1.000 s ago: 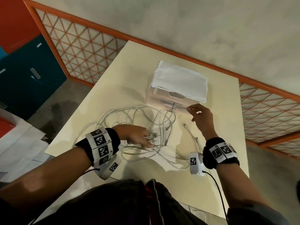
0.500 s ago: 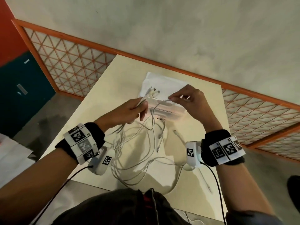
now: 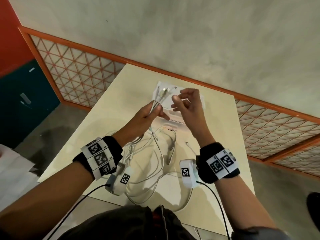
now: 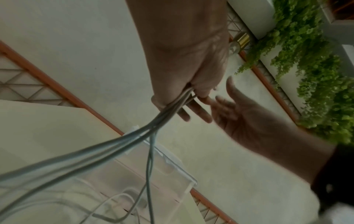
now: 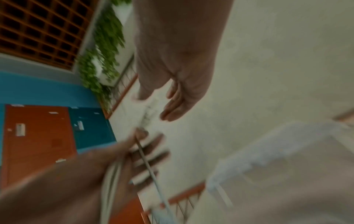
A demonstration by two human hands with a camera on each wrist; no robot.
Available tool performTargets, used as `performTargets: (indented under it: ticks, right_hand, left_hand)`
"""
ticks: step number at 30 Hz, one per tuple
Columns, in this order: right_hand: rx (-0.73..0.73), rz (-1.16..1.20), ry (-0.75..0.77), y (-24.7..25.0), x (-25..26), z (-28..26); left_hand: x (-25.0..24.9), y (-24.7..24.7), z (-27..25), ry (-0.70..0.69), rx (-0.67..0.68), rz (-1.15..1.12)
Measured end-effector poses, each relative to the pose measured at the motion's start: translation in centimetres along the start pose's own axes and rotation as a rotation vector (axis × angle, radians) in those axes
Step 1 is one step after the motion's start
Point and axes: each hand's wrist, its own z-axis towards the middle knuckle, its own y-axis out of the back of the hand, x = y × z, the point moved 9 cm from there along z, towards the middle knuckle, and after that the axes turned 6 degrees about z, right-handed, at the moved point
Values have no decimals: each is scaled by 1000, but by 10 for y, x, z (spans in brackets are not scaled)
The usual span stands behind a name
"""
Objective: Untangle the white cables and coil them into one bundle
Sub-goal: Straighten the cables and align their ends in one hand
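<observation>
Cream counter (image 3: 107, 129) carries loose white cables (image 3: 155, 163). Left hand (image 3: 145, 116) pinches several cable ends. Right hand (image 3: 188, 104), fingers relaxed, holds nothing.

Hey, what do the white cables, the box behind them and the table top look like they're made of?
White cables: soft plastic or rubber sheathing; they droop in loose loops, with metal-looking plug tips. Box: clear, glossy hard plastic; the table shows through it. Table: smooth cream surface, probably laminate, with a faint sheen.
</observation>
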Motion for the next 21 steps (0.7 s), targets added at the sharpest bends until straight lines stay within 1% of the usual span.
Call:
performTargets:
  ticks: [1, 2, 4, 5, 6, 8, 12, 15, 19, 21]
  right_hand:
    - [2, -36, -31, -2, -12, -3]
    - [68, -93, -88, -10, -28, -8]
    - [313, -254, -196, -31, -62, -23]
    - [421, -321, -217, -39, -76, -31]
    - [495, -357, -227, -45, -87, -39]
    - [542, -361, -241, -50, -99, -48]
    - [507, -402, -143, -47, -96, -43]
    - [484, -453, -116, -40, -96, -38]
    - [279, -336, -210, -8, -110, -33]
    - [165, -372, -195, 10, -116, -31]
  left_hand:
    - [-4, 5, 0, -2, -30, -70]
    - [-6, 9, -1, 1, -48, -132]
    - [-5, 13, -1, 17, -56, -207]
    - [-3, 15, -2, 30, -56, -214]
    - [-1, 17, -3, 42, -66, -214]
    - [1, 21, -8, 51, -83, -225]
    - [1, 23, -12, 58, -64, -234]
    - [0, 28, -15, 66, -95, -177]
    - [6, 42, -20, 80, -165, -140]
    - [8, 47, -21, 97, -171, -171]
